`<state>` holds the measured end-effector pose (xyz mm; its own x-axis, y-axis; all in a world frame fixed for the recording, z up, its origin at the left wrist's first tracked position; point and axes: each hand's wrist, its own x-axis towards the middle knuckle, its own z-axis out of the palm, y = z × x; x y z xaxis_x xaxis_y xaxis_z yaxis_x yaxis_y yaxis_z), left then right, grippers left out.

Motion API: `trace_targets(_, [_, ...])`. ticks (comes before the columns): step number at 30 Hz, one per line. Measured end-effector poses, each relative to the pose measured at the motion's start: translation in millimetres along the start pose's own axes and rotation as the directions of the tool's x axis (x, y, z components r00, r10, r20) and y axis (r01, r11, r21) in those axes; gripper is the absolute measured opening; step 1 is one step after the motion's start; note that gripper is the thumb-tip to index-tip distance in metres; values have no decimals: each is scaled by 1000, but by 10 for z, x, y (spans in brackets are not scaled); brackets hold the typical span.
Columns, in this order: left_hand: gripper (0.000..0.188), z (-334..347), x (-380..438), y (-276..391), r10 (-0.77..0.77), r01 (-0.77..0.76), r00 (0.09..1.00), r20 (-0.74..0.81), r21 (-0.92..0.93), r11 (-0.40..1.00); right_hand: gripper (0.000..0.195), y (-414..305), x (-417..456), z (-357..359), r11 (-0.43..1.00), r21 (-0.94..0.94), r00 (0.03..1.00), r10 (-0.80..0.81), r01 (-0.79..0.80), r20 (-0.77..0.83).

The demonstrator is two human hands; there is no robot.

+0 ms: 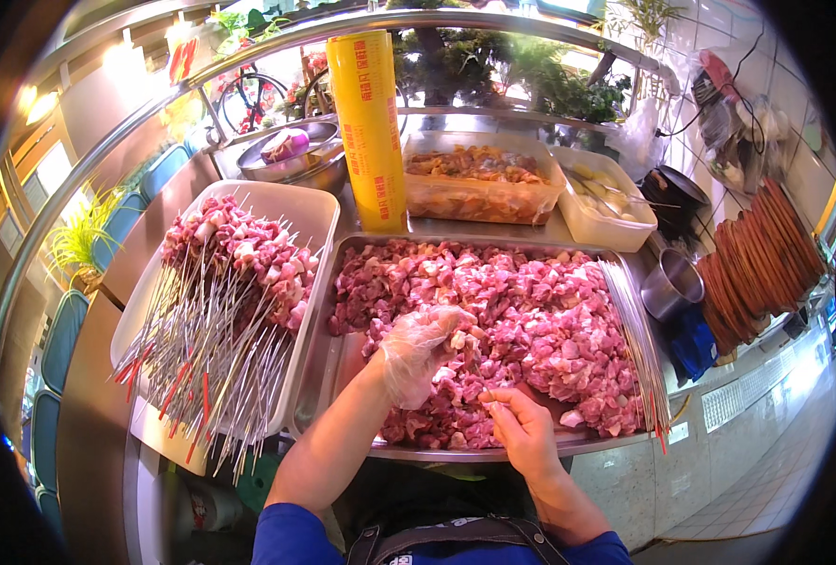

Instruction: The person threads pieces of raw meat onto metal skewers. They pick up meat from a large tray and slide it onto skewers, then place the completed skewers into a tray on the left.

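Diced raw meat (pixel 531 296) fills most of a wide metal tray (pixel 323 385) in front of me. My left hand (pixel 418 349), in a clear plastic glove, holds pale meat pieces (pixel 466 342) above the heap. My right hand (pixel 527 427) is bare; its thumb and fingers pinch what looks like the end of a thin metal skewer, mostly hidden against the meat. Along the tray's right side lies a bundle of bare metal skewers (pixel 633 339), a few red at the near end. Loaded meat skewers (pixel 238 254) are piled in a white plastic tub (pixel 327 208) at left, handles toward me.
Behind the tray stand a tall yellow cling-film roll (pixel 368 134), a plastic tub of reddish marinated food (pixel 481 205) and a smaller white tub (pixel 608 229). Metal bowls (pixel 326 166) hold a purple onion (pixel 285 145). At right are a steel cup (pixel 672 282) and stacked brown discs (pixel 760 268).
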<state>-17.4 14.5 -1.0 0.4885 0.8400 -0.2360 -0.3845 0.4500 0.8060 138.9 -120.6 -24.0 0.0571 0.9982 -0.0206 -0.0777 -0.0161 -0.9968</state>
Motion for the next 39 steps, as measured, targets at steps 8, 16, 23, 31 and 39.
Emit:
trace_targets(8, [32, 57, -57, -27, -23, 15, 996, 81, 92, 996, 16, 43, 14, 1, 999, -30, 999, -34, 33, -38])
trace_targets(16, [34, 19, -30, 55, 145, -138, 989, -6, 266, 954, 16, 66, 21, -11, 1000, 11, 999, -16, 17, -39])
trace_targets(23, [11, -445, 207, 28, 296, -204, 955, 8, 742, 639, 16, 79, 26, -7, 997, 67, 998, -33, 37, -55])
trace_targets(31, [27, -117, 39, -78, -65, -64, 997, 50, 970, -234, 17, 24, 22, -6, 995, 83, 997, -47, 52, -63])
trace_targets(39, [7, -227, -10, 151, 121, -113, 993, -4, 326, 939, 17, -21, -1, -21, 995, 100, 1000, 8, -8, -3])
